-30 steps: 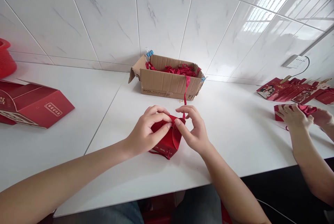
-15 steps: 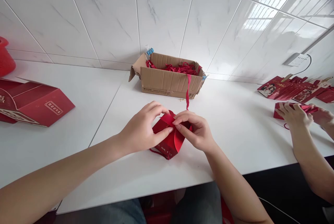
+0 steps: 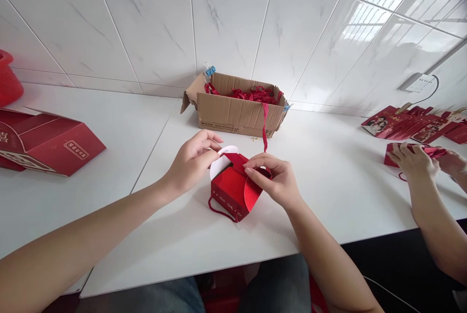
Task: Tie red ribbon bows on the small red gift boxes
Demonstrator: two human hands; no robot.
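A small red gift box [image 3: 230, 192] stood on the white tabletop [image 3: 175, 235] in front of us, its rounded top flaps open. Our left hand [image 3: 193, 160] pinched the flap on its left side, whose white inner face was turned up, between thumb and fingers. Our right hand [image 3: 275, 182] held the rounded red flap on the right side, fingers curled over the box's top edge. A red cord [image 3: 219, 210] looped out from the base of the box onto the tabletop.

Just beyond the box sat an open cardboard carton [image 3: 235, 113] filled with red ribbons [image 3: 255, 95], one ribbon hanging down over its front wall. Blue binder clips [image 3: 209, 70] gripped its corners. Far to our left lay a larger red carton [image 3: 54, 145] on its side, and a red basket [image 3: 9, 82] showed at the picture's edge.

To our right, well apart from us, another person's hands [image 3: 416, 162] worked on a red piece near a row of flat red boxes [image 3: 408, 126]. A white socket [image 3: 419, 82] was mounted on the tiled wall [image 3: 146, 21].
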